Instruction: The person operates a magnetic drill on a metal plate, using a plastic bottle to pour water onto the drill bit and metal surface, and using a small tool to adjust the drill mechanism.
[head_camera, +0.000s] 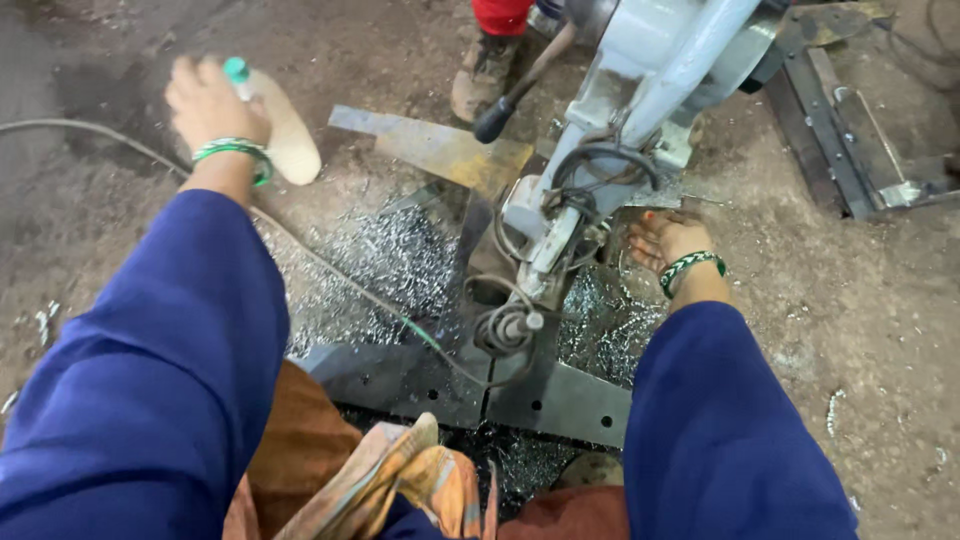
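Nearest, dark steel plates (560, 400) with drilled holes lie on the floor (850, 300) under silver swarf (390, 260). Beside the pale drilling machine (640, 90), the right hand (665, 240) rests, fingers spread flat. Farther left, the left hand (205, 100) fingers grip a cream squeeze bottle (285, 135) with a green cap.

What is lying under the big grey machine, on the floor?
Under the grey machine lie dark steel plates with holes, and shiny metal shavings. The machine's base and cables cover the spot directly below it.

A pale plastic bottle (285, 135) with a green cap lies tilted, left of the drill (640, 100). The left hand (210, 105) grips it.
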